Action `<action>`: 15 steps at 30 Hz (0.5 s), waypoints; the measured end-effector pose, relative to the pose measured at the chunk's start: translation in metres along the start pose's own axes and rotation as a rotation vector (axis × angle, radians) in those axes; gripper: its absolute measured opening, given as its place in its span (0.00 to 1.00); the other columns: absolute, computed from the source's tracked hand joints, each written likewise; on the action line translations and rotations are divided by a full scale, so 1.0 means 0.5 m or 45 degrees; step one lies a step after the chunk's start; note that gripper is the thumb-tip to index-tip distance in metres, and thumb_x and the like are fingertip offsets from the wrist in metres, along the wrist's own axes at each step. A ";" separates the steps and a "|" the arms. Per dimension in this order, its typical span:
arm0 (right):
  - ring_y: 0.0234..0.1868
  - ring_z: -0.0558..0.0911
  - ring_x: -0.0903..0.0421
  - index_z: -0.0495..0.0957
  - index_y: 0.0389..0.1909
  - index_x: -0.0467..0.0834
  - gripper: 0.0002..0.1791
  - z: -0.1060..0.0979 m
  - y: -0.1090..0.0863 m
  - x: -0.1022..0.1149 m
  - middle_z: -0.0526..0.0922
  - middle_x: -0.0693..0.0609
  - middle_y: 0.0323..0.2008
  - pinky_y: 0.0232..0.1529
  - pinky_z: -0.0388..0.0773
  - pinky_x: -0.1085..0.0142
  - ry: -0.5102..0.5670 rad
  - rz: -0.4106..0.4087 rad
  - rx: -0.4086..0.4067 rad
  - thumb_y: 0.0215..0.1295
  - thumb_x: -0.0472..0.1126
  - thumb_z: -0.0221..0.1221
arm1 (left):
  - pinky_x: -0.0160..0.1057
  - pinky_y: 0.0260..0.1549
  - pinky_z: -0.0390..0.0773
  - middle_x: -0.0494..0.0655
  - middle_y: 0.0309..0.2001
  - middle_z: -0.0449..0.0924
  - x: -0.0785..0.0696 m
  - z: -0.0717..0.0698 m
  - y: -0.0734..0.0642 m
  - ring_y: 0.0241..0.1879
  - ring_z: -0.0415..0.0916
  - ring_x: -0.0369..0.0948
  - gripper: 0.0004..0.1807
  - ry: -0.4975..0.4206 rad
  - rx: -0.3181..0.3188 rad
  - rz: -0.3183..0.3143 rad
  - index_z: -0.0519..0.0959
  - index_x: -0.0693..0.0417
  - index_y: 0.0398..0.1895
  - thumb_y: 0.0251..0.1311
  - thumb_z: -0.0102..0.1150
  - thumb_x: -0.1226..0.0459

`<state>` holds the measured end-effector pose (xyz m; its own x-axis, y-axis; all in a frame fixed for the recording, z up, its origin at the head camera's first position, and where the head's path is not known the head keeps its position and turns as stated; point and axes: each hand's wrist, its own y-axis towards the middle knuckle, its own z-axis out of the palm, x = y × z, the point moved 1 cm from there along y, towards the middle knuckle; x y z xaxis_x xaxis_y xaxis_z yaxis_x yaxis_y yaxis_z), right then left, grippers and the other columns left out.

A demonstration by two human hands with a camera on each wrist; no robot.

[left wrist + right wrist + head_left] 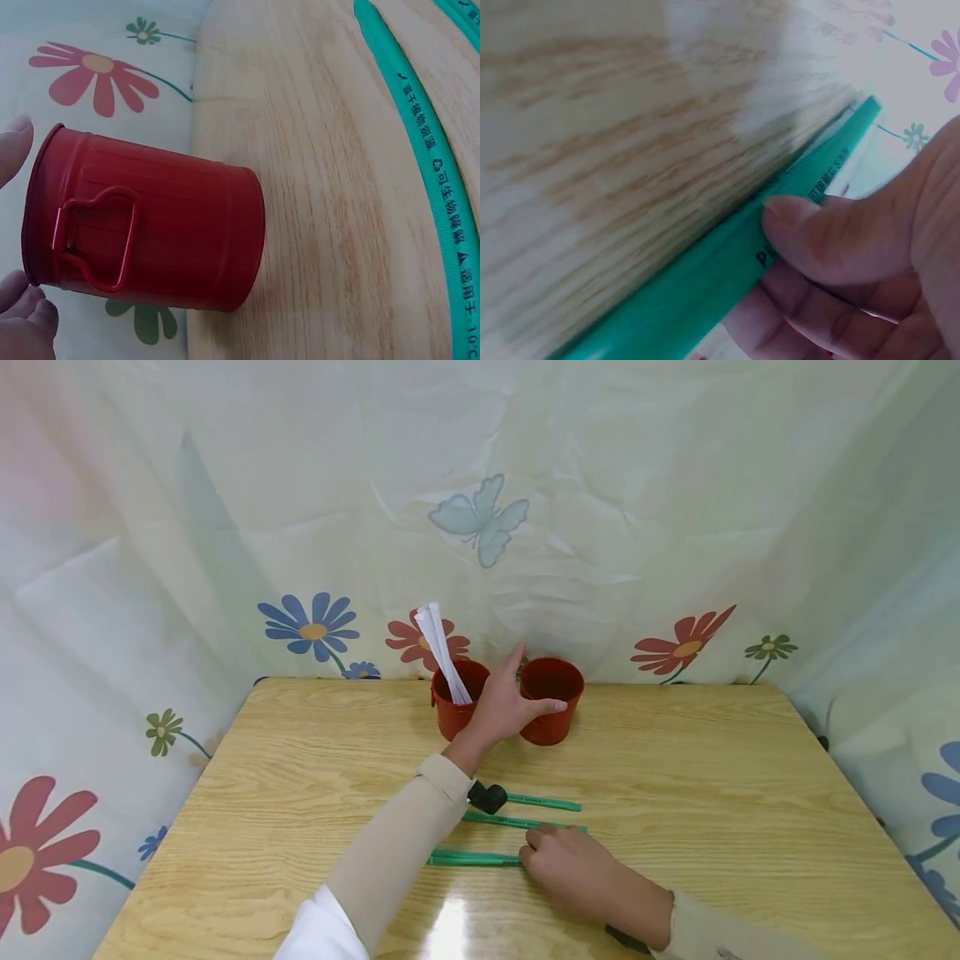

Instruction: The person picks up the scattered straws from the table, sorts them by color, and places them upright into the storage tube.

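Note:
My left hand (501, 703) reaches to the right red bucket (552, 727), thumb and fingers spread beside its rim. In the left wrist view this bucket (161, 225) shows a wire handle, with fingertips close to the rim; whether they touch it I cannot tell. Lower down, my right hand (573, 870) pinches the nearest green-wrapped straw (472, 858) by its right end. The right wrist view has the thumb pressed on the green wrapper (705, 292), fingers beneath. Beyond it lie a second green straw (504, 820) and a third (546, 802), partly hidden by the left arm.
Left of my hand stands another red bucket (452, 720) holding white-wrapped straws (441, 647). The wooden table (712, 793) ends at the back against a flower-printed curtain (600, 527). A black wrist mount (487, 797) sits under the left wrist.

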<state>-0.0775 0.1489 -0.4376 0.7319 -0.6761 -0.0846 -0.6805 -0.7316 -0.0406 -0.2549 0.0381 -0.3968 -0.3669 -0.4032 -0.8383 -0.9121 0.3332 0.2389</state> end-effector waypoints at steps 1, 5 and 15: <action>0.24 0.71 0.62 0.81 0.28 0.46 0.05 -0.002 -0.004 -0.002 0.75 0.57 0.24 0.20 0.67 0.70 -0.008 0.007 -0.014 0.54 0.35 0.69 | 0.51 0.65 0.73 0.50 0.74 0.62 0.000 0.001 0.002 0.70 0.64 0.49 0.56 -0.002 0.009 0.002 0.51 0.51 0.78 0.49 0.75 0.51; 0.25 0.71 0.62 0.81 0.26 0.47 0.07 -0.014 -0.025 -0.014 0.74 0.57 0.24 0.21 0.69 0.71 -0.037 0.030 -0.087 0.51 0.34 0.70 | 0.49 0.66 0.72 0.48 0.74 0.63 0.001 0.004 0.009 0.70 0.64 0.47 0.56 0.015 0.039 -0.003 0.51 0.49 0.78 0.50 0.75 0.52; 0.30 0.76 0.66 0.82 0.30 0.47 0.22 -0.042 -0.089 -0.062 0.80 0.60 0.29 0.29 0.77 0.72 0.205 0.084 -0.305 0.38 0.18 0.61 | 0.50 0.63 0.75 0.47 0.73 0.64 0.003 0.010 0.020 0.68 0.65 0.46 0.54 0.038 0.071 0.000 0.52 0.49 0.78 0.50 0.74 0.54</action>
<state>-0.0691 0.2007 -0.4124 0.6953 -0.7142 0.0803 -0.7134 -0.6722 0.1979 -0.2634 0.0453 -0.3981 -0.3728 -0.4279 -0.8233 -0.9007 0.3800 0.2104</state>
